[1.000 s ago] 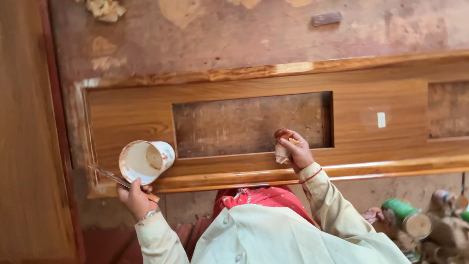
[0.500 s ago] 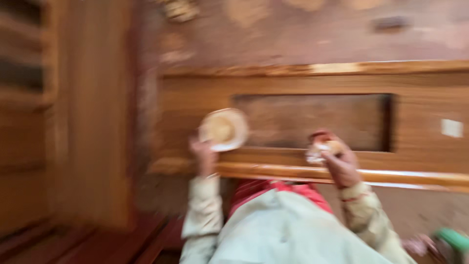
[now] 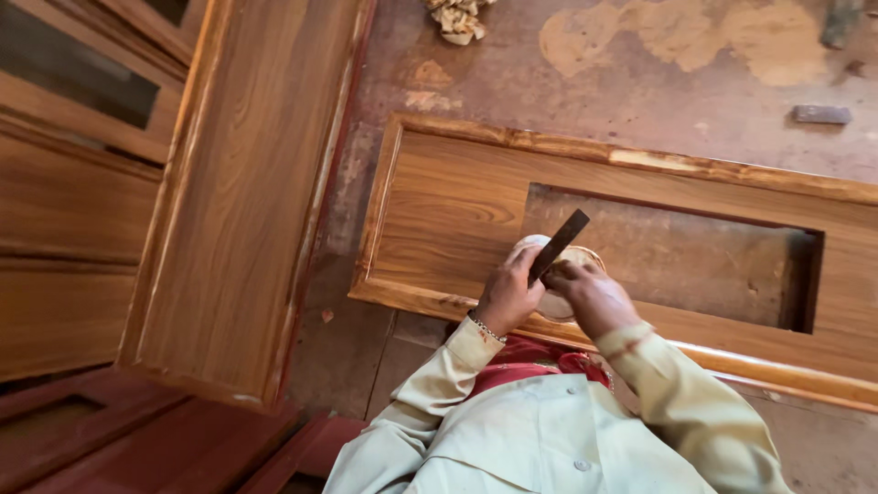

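Cup (image 3: 560,306) – small, round, pale, w/ a tan paste-like fill barely seen under the hands – is held over the near rail of the wooden door panel (image 3: 448,215) lying on the floor (image 3: 695,55). Left hand (image 3: 506,295) is closed on the cup's left side; right hand (image 3: 593,297) is curled over its right rim. Dark flat blade (image 3: 560,243) is pinched between both – long axis running up-right, away from the fingers (image 3: 530,261). 2 hands are touching; neither is nearer.
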